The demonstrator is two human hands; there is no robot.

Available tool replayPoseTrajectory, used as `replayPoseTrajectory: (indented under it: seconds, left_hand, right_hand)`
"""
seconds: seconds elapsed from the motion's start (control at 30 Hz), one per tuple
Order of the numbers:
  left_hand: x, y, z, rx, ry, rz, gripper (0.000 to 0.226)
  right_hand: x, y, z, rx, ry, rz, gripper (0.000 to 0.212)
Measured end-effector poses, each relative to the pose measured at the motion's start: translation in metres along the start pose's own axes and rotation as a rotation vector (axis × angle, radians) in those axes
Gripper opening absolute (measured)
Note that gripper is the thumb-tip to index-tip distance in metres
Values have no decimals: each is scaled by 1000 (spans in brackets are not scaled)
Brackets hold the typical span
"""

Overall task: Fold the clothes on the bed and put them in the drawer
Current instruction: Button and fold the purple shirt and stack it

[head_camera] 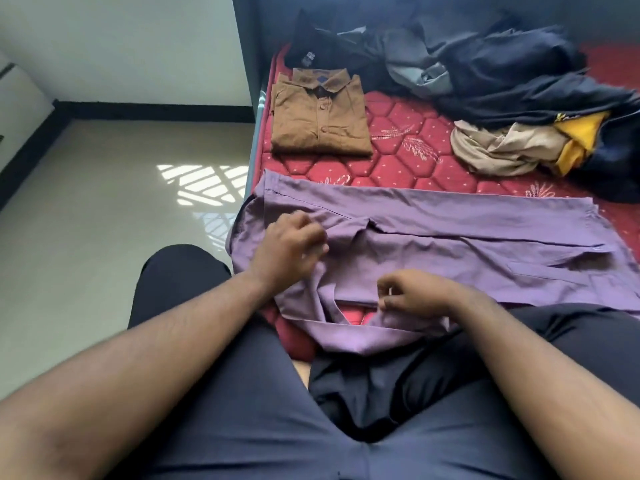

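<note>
Purple shirt (450, 237) on red bed (408, 133), left hand (291, 247) curled on it, right hand (412, 296) pinching its hem, labels unreadable

Bare red mattress (408, 150) lies open between folded brown shirt (320, 116) and heaped clothes (502, 64).

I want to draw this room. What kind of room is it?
Most likely a bedroom. There is a bed with a red quilted mattress, a folded brown shirt lying on it, and a heap of unfolded clothes beside it. A purple shirt is spread out for folding.
</note>
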State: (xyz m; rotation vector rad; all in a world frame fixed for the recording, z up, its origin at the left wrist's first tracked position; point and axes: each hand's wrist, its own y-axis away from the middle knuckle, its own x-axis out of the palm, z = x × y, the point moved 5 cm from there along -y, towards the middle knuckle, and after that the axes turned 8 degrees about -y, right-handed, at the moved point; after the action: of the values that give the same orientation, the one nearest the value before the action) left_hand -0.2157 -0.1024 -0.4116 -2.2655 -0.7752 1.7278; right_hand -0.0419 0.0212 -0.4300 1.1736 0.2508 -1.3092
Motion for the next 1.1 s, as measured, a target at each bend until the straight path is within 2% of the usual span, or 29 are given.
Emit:
replayPoseTrajectory:
  seconds: [0.03,0.07,0.13,0.17,0.2,0.23,0.3,0.33,0.37,0.43,0.47,0.53,0.57,0.6,0.63,0.67,0.73,0.8,0.83,0.9,0.97,1.03,1.1]
  left_hand:
    - [-3,7,-16,167,25,22,23]
    - [0,18,-32,272,91,152,28]
    - [13,41,-45,280,147,535,47]
    - [21,49,-45,252,91,663,55]
    - [26,54,-43,241,50,726,56]
    - [28,54,-42,227,96,748,48]
    - [23,48,-40,136,310,736,20]
    - [20,46,-38,67,378,737,12]
    - [16,44,-36,-10,426,759,9]
    - [7,44,-37,-117,576,825,5]
    - [-2,42,-38,-167,673,831,7]
    - [-24,33,-39,-265,897,787,10]
    - [-35,28,-38,-314,987,762,11]
    - [-43,24,-34,-354,1037,749,12]
    - [-49,22,-30,-373,1050,762,14]
    - [-51,21,-25,-376,1019,815,19]
    - [-46,28,-15,-350,823,1053,41]
    - [-37,39,-10,-274,540,1309,58]
    - [-35,37,-6,-237,452,1364,55]
    - [-38,21,2,-233,410,1363,30]
    - [-45,-9,12,-230,416,1279,8]
    - [-44,-42,22,-286,465,1178,5]
    - [-30,-72,33,-359,459,1081,4]
  right_hand:
    - [-5,4,-4,36,-60,5,5]
    - [-10,8,-8,61,-70,-13,5]
    - [-19,13,-12,60,-36,-125,9]
    - [-21,15,-10,26,-29,-176,11]
    - [-21,18,-4,-17,-57,-205,15]
    - [-19,22,2,-45,-116,-197,20]
    - [-6,31,12,-32,-147,-73,34]
    - [3,35,12,1,-59,-4,40]
    - [11,39,11,46,58,44,39]
    - [16,47,8,111,212,13,21]
    - [14,49,10,107,211,-67,13]
    - [-3,59,19,-47,197,-429,20]
    - [-15,70,26,-152,124,-633,20]
    - [-25,81,31,-244,-22,-766,16]
    - [-32,88,32,-308,-202,-782,11]
    - [-38,91,35,-337,-352,-726,10]
    - [-44,90,42,-284,-480,-505,18]
    - [-47,87,50,-201,-378,-229,27]
    - [-52,86,51,-157,-286,-125,31]
    - [-70,86,53,-80,-138,-7,34]
    - [-101,81,48,-24,-127,9,28]
    - [-133,64,34,35,-85,-33,19]
    - [-159,37,7,130,-34,-168,11]
